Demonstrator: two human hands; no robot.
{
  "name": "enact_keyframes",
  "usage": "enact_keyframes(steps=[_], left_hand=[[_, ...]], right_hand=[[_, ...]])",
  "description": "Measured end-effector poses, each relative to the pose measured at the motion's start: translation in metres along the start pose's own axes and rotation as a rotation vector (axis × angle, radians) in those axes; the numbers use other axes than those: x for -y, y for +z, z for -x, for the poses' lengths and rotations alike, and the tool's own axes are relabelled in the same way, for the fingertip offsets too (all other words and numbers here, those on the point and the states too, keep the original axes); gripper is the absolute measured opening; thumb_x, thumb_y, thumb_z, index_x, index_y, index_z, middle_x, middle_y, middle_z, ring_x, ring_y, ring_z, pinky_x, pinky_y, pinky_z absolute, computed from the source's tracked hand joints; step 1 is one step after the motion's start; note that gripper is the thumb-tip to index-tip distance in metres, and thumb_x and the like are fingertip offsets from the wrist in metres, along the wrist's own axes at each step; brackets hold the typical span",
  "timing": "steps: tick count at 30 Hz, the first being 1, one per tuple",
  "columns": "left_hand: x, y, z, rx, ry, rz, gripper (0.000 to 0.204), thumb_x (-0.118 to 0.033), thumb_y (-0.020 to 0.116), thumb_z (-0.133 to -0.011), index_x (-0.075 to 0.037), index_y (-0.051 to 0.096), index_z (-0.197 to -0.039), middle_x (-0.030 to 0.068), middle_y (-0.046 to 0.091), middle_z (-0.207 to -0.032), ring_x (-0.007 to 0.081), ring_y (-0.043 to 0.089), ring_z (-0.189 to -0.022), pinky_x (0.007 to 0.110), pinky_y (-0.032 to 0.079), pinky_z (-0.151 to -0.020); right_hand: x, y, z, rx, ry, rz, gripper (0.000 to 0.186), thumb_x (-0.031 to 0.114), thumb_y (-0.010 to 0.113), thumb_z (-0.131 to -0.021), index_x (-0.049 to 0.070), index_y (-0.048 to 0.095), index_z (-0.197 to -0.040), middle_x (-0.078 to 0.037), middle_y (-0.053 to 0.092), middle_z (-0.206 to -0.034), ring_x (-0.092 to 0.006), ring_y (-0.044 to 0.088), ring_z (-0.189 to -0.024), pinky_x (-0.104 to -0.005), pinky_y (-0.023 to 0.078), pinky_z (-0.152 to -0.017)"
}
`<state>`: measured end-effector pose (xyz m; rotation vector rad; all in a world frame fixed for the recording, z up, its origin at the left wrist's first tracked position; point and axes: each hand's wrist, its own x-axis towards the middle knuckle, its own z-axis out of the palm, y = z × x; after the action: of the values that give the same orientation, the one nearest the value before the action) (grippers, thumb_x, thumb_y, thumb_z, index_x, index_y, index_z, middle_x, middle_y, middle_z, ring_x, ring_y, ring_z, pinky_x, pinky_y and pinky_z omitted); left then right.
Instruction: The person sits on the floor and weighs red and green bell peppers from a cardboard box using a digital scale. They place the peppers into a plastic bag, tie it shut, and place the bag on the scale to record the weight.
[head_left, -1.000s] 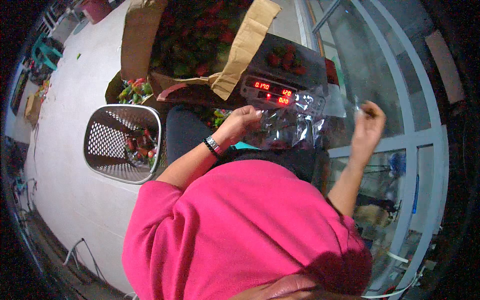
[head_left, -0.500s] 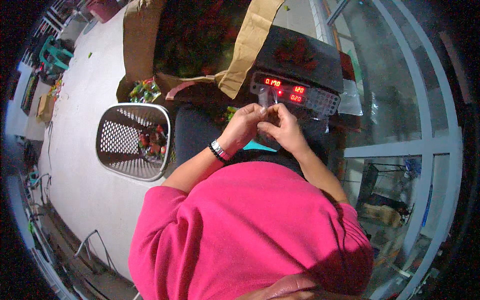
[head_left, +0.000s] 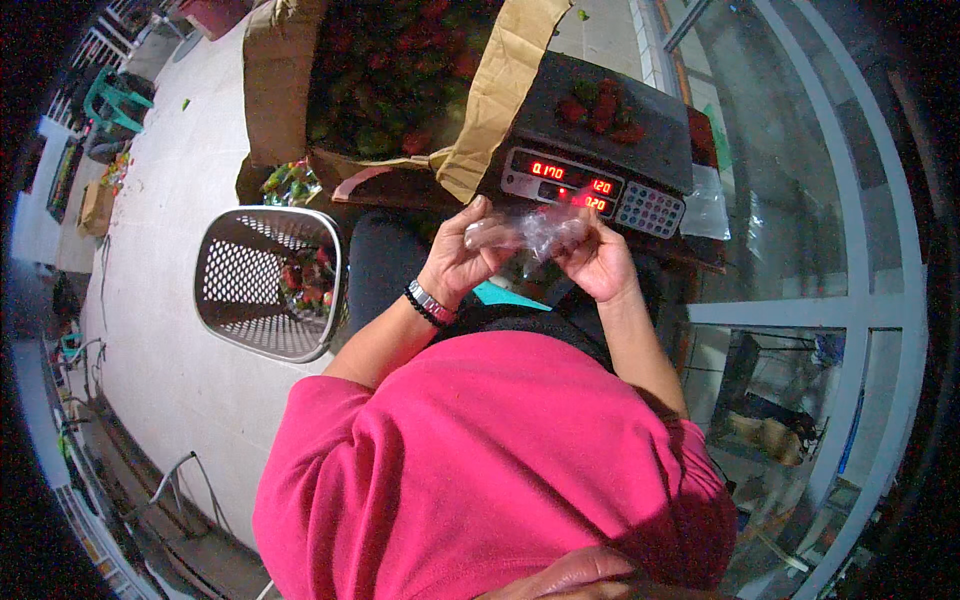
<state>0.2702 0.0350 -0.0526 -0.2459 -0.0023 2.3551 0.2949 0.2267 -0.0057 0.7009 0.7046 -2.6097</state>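
Observation:
A small clear plastic bag (head_left: 541,238) stretches between my two hands, partly smeared by motion. My left hand (head_left: 455,258), with a metal watch and a dark bracelet at the wrist, grips one side of it. On the other side, my right hand (head_left: 602,263) pinches the plastic between thumb and fingers. Just beyond the hands stands a digital scale (head_left: 518,180) with lit red digits and a keypad. Several red pieces of produce (head_left: 603,110) lie on its dark platform; their exact kind is hard to make out.
A large brown paper-lined container (head_left: 275,95) full of red and green produce stands beyond my left hand. On the floor at left, a pale perforated basket (head_left: 215,310) holds bagged red produce (head_left: 312,280). A glass-paned metal frame (head_left: 780,307) runs along the right.
My hands have moved apart, spreading the plastic bag between them. My head view has shifted slightly, showing more of the scale's keypad and the produce on it.

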Motion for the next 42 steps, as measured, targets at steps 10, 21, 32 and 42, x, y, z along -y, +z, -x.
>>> enact_keyframes(steps=[10,21,32,42], left_hand=[[0.022,0.054,0.006,0.141,0.763,-2.233,0.055,-0.017,0.068,-0.061,0.0,0.042,-0.106,0.0164,0.048,-0.1,0.0292,0.048,-0.093,0.036,0.04,-0.078],[0.033,0.051,0.03,0.122,0.036,-0.687,0.018,-0.024,0.053,-0.081,-0.01,0.044,-0.085,-0.0023,0.044,-0.067,0.0108,0.046,-0.057,0.024,0.04,-0.053],[0.007,-0.004,0.013,-0.283,0.151,-1.142,0.01,-0.012,0.046,-0.081,-0.004,0.051,-0.084,0.0027,0.052,-0.07,0.0118,0.05,-0.061,0.024,0.04,-0.053],[0.038,-0.003,0.025,-0.166,0.051,-1.298,0.027,-0.018,0.052,-0.079,-0.005,0.05,-0.103,0.0017,0.056,-0.089,0.01,0.052,-0.076,0.024,0.042,-0.064]], right_hand=[[-0.016,0.008,-0.003,0.18,-0.324,0.784,0.013,0.023,0.051,-0.083,0.011,0.046,-0.083,0.005,0.039,-0.064,-0.0043,0.035,-0.054,-0.0186,0.029,-0.045],[-0.021,-0.036,-0.035,-0.17,-0.912,1.743,0.028,0.023,0.037,-0.084,0.014,0.043,-0.109,-0.009,0.055,-0.077,-0.027,0.055,-0.068,-0.0337,0.044,-0.066],[-0.033,-0.008,0.025,0.667,0.031,0.434,0.063,0.016,0.056,-0.06,0.006,0.034,-0.118,-0.008,0.05,-0.105,-0.0188,0.055,-0.081,-0.0281,0.045,-0.076],[-0.031,-0.055,-0.021,0.091,-0.702,1.452,0.054,-0.009,0.044,-0.07,0.006,0.036,-0.121,-0.003,0.053,-0.075,-0.0097,0.05,-0.06,-0.023,0.041,-0.059]])
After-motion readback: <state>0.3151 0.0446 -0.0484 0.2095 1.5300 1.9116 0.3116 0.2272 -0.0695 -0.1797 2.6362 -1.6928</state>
